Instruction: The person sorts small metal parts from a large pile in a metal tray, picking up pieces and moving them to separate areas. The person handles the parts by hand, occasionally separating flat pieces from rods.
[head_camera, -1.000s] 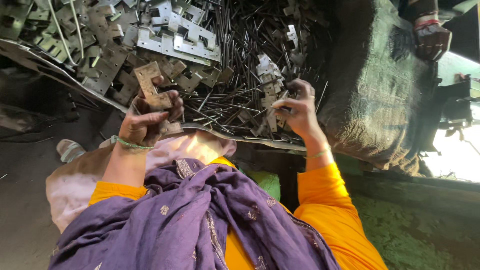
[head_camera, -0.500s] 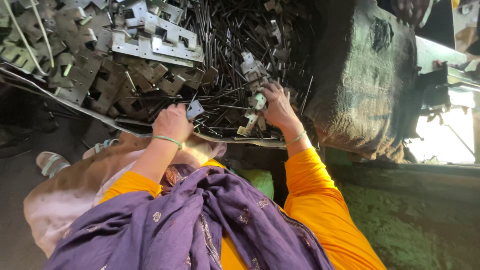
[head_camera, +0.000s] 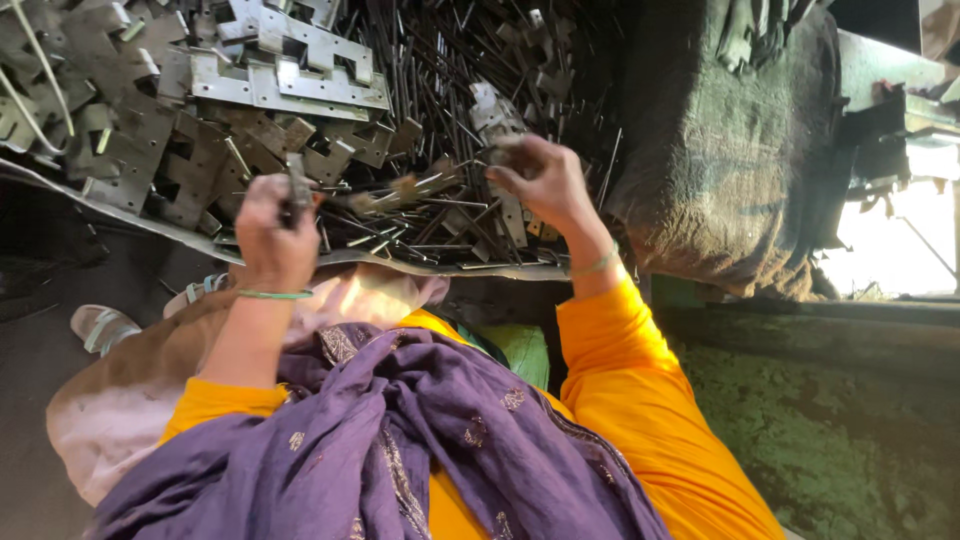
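— What does the left hand hold?

— Its grip is closed around a small dark metal piece, above the near edge of the pile of thin metal rods.

— And the right hand?

— Its grip pinches something small over the rods, perhaps a metal bracket; it is blurred. Flat stamped plates lie further back.

We are seeing the right hand blurring over its small part; the left hand's fingers are hiding theirs.
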